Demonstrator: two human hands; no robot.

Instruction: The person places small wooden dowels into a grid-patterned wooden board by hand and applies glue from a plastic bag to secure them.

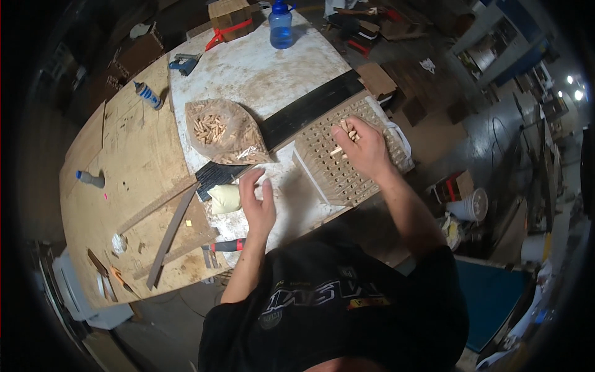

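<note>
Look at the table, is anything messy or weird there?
Nothing looks broken or spilled. The bag of wooden dowels lies open, yet the pegs stay inside. The right hand holds a few dowels over the board with holes; the left hand rests on the stained white tabletop.

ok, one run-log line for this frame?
right hand: holds wooden dowels over perforated board | left hand: open, on table, beside glue bottle | bag of dowels: open, left of board
</note>
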